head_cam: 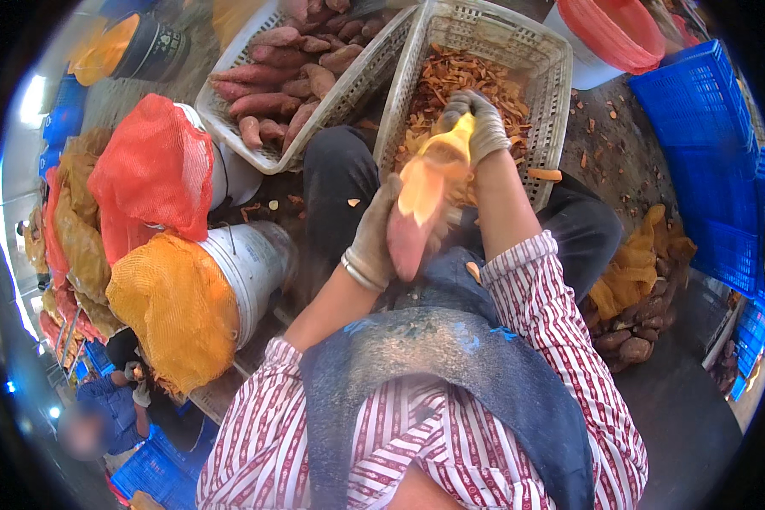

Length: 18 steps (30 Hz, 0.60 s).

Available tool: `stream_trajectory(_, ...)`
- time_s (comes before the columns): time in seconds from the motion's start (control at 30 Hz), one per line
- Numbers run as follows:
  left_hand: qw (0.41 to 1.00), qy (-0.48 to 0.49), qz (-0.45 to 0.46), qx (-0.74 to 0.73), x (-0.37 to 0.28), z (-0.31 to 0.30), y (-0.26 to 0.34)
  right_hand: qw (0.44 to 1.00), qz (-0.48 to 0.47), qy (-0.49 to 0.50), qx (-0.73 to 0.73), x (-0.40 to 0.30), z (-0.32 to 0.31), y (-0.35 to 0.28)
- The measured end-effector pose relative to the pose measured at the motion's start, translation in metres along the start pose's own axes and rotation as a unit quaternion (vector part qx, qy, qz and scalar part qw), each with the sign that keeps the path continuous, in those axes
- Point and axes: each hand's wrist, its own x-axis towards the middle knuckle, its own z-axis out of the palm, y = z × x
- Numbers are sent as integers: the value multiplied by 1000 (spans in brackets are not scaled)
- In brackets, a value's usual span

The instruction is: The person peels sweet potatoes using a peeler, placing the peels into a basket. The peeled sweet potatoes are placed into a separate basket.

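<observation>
My left hand, in a pale work glove with a bangle at the wrist, holds a large sweet potato. Red skin covers its near end, and bare orange flesh shows further up. A yellow-handled peeler is gripped in my gloved right hand; its head lies over the far part of the sweet potato and is blurred. Both hands are above a white plastic crate holding orange and reddish peelings. One strip of peel lies across the crate's near right rim.
Unpeeled sweet potatoes fill another crate. White buckets with red and orange mesh sacks stand left. Blue crates and a sack of sweet potatoes are right. A co-worker sits lower left.
</observation>
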Motion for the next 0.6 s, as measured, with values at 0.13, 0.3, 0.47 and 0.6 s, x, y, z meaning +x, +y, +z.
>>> stream_trajectory(0.13, 993, -48, 22, 103, -21, 13, -10, 945, -208, 250, -46, 11, -51, -58)
stream_trajectory(0.3, 983, 0, 51, 175, -1, 12, 2, 892, -348, 267, -112, -31, -19, -109)
stream_trajectory(0.47, 987, 65, 71, 132, 18, 6, 0, 978, -202, 30, -35, -69, 51, -29)
stream_trajectory(0.6, 995, 31, 33, 92, 10, 15, 1, 996, -66, -36, 47, -45, 38, -14)
